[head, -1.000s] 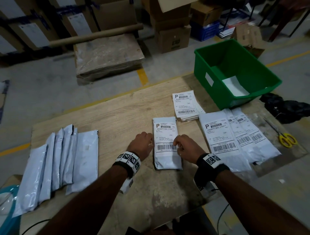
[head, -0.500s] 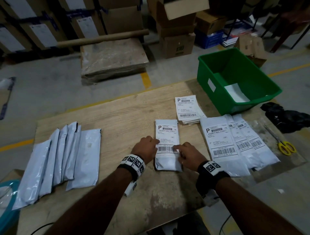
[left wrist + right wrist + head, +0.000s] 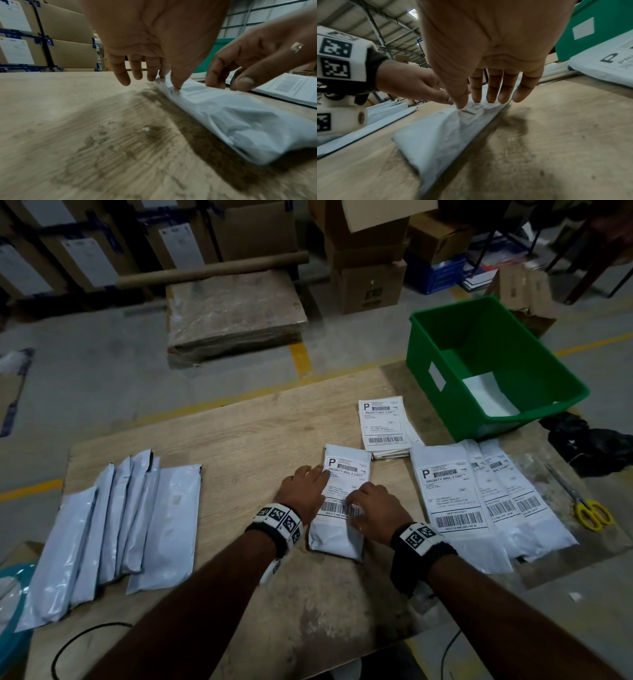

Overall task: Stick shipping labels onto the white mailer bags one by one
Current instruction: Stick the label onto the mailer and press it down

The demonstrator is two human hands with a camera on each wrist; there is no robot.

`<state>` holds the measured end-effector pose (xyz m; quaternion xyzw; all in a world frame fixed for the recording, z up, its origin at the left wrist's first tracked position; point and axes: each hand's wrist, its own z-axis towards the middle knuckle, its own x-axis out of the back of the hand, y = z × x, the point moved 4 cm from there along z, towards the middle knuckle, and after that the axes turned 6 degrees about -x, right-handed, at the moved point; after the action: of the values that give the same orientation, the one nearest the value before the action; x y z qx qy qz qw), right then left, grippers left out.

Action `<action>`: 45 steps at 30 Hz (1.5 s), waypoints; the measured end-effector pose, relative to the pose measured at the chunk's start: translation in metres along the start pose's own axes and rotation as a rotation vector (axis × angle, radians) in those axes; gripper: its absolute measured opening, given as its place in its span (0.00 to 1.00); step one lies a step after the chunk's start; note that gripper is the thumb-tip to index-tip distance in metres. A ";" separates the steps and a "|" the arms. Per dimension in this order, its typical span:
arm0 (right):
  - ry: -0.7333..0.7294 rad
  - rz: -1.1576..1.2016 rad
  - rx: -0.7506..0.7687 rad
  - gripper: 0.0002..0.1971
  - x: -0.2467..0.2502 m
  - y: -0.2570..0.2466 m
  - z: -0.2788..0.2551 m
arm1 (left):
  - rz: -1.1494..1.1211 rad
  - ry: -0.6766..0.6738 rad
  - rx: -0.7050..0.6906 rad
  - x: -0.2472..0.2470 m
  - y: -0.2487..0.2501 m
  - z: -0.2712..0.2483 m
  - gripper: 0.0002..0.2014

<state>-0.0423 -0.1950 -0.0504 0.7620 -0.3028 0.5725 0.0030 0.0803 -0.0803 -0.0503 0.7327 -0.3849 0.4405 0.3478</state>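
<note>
labelled mailer bag (image 3: 337,529) under both hands' fingertips (image 3: 176,85)

- Left hand (image 3: 154,33) presses its thumb on the white mailer bag (image 3: 240,121).
- Right hand (image 3: 257,56) fingertips touch its shipping label (image 3: 195,89).
- Bag lies on the wooden surface (image 3: 68,121).

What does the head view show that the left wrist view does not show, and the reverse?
Only the head view shows the unlabelled bags, the label stack, the scissors and the inside of the green bin.

Only the left wrist view shows the left thumb tip pressing the bag.

Both show the left hand, the right hand and the labelled bag.
</note>
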 end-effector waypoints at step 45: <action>-0.066 0.205 -0.124 0.21 0.011 0.029 -0.073 | -0.368 -0.137 -0.082 -0.012 0.059 -0.060 0.21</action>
<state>-0.1178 -0.1979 -0.0253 0.7437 -0.4139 0.5246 -0.0183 0.0021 -0.0533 -0.0286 0.8043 -0.2847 0.3026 0.4249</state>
